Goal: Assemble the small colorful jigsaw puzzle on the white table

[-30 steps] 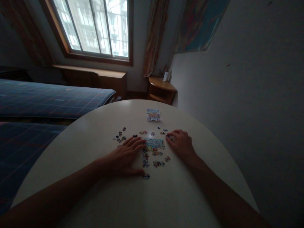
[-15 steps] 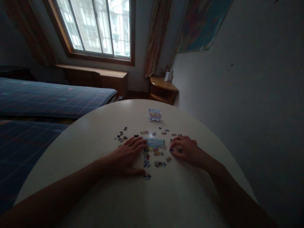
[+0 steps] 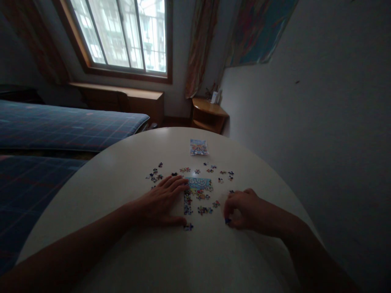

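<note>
My left hand (image 3: 163, 201) lies flat with its fingers stretched out, the fingertips at the left edge of a partly joined jigsaw puzzle (image 3: 198, 184). Its thumb rests by a separate jigsaw piece (image 3: 188, 227) below the joined left column. To the right of the puzzle, my right hand (image 3: 242, 209) pinches a small dark blue jigsaw piece (image 3: 227, 221) between thumb and fingers, close to the table top. Joined pieces (image 3: 204, 210) and a single piece (image 3: 216, 204) lie between the puzzle and my right hand.
Loose jigsaw pieces are scattered left (image 3: 155, 176) and right (image 3: 226, 175) beyond the puzzle. A small printed picture sheet (image 3: 198, 147) lies farther back on the round white table (image 3: 122, 252). Beds with plaid mattresses (image 3: 70, 124) stand left, a wall (image 3: 305, 142) right.
My right hand has moved toward me and slightly right, carrying the dark blue piece away from the loose pieces. My left hand stays in place.
</note>
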The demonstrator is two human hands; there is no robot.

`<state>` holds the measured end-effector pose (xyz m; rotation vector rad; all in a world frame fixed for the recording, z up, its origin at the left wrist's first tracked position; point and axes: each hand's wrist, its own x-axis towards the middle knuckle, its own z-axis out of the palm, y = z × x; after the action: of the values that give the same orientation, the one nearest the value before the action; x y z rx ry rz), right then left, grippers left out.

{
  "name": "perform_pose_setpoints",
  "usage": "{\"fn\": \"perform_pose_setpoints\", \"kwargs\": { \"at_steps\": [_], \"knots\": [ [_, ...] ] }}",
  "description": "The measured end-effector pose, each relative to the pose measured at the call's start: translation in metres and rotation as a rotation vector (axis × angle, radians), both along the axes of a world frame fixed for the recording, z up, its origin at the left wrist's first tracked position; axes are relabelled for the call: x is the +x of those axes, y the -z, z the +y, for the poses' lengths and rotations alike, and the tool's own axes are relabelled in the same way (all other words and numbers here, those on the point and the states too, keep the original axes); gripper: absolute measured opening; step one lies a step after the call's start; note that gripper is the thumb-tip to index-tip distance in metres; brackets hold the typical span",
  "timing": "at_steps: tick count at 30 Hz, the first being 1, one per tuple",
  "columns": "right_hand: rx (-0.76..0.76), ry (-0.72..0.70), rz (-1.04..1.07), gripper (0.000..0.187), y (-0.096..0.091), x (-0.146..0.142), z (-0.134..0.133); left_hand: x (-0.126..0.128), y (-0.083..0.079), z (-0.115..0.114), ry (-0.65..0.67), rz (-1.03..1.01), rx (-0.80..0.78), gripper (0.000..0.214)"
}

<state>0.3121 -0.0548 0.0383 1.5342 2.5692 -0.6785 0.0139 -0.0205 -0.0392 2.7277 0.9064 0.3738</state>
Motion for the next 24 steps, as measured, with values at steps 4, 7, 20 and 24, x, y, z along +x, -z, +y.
{"fn": "perform_pose_setpoints", "kwargs": {
  "at_steps": [4,7,20,24],
  "knots": [
    [-0.031,-0.133,0.094,0.021,0.005,-0.028,-0.015,0.0,0.001,0.0,-0.009,0.014,0.005,0.09],
    [-0.02,-0.194,0.16,0.025,0.013,-0.045,-0.018,0.0,0.0,-0.001,-0.008,0.017,0.001,0.092],
    [0.025,-0.022,0.105,0.013,0.013,-0.037,-0.016,0.0,0.0,-0.001,0.004,0.06,0.002,0.102],
    [0.013,-0.017,0.09,0.008,0.017,-0.048,-0.018,0.0,-0.001,-0.002,0.007,0.046,-0.008,0.1]
  ]
}}
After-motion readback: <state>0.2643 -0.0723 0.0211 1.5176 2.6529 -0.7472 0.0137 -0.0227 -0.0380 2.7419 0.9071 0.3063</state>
